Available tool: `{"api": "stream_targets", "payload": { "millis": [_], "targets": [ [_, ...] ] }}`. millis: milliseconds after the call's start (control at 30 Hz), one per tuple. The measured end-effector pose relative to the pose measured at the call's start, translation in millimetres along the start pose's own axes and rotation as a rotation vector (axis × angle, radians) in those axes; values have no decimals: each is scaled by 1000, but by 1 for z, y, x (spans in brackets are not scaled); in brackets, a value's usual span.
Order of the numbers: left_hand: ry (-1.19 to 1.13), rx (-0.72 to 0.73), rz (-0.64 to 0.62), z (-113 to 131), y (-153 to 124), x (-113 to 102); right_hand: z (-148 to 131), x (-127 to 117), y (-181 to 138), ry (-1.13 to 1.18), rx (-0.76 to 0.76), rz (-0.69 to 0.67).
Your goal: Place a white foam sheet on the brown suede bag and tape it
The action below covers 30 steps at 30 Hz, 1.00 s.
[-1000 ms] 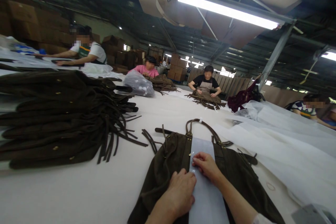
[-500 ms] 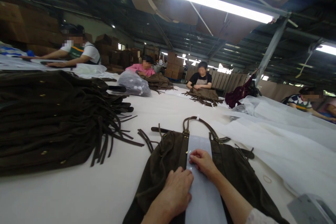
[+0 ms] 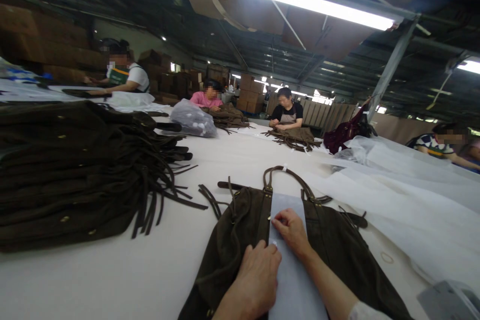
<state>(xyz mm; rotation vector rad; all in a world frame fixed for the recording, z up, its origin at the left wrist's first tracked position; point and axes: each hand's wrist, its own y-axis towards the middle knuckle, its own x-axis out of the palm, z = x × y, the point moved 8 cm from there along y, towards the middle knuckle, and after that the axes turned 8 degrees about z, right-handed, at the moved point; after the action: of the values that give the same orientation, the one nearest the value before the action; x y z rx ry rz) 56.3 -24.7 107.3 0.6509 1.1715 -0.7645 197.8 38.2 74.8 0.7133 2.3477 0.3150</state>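
1. Far left, about nine o'clock from the worker: a tall stack of dark brown fringed bags (image 3: 71, 170), tassels spilling rightward onto the white table (image 3: 112, 275).
2. Beyond it, a clear plastic sack (image 3: 194, 119) holding small white pieces; what they are, cannot tell.
3. Centre, straight ahead at twelve o'clock: one dark brown bag (image 3: 232, 245) lying flat, long axis running away from the worker, handle (image 3: 285, 176) at the far end.
4. A pale paper strip (image 3: 290, 280) lies along that same axis down the bag's middle.
5. Left hand (image 3: 258, 280) rests flat, fingers loosely curled, on the strip's left edge; holds nothing.
6. Right hand (image 3: 292, 230) sits farther up the strip, nearer the handle, fingertips pinching or pressing the strip; which one, cannot tell.
7. Right, at two o'clock: loose white sheeting (image 3: 405, 200). Other workers sit across the table.
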Motion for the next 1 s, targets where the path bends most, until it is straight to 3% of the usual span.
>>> {"api": "stream_targets", "payload": {
  "millis": [367, 500, 667, 800, 1000],
  "targets": [
    [-9, -5, 14, -2, 0, 4, 20, 2, 25, -232, 102, 114],
    [-35, -22, -8, -3, -3, 3, 22, 6, 34, -159, 141, -61],
    [-14, -18, -8, -1, -4, 0, 18, 5, 13, -32, 77, -314],
    [-10, 0, 3, 0, -1, -3, 14, 3, 0, -63, 32, -311],
    [18, 16, -3, 5, 0, -5, 15, 4, 12, -146, -3, -247]
  ]
}}
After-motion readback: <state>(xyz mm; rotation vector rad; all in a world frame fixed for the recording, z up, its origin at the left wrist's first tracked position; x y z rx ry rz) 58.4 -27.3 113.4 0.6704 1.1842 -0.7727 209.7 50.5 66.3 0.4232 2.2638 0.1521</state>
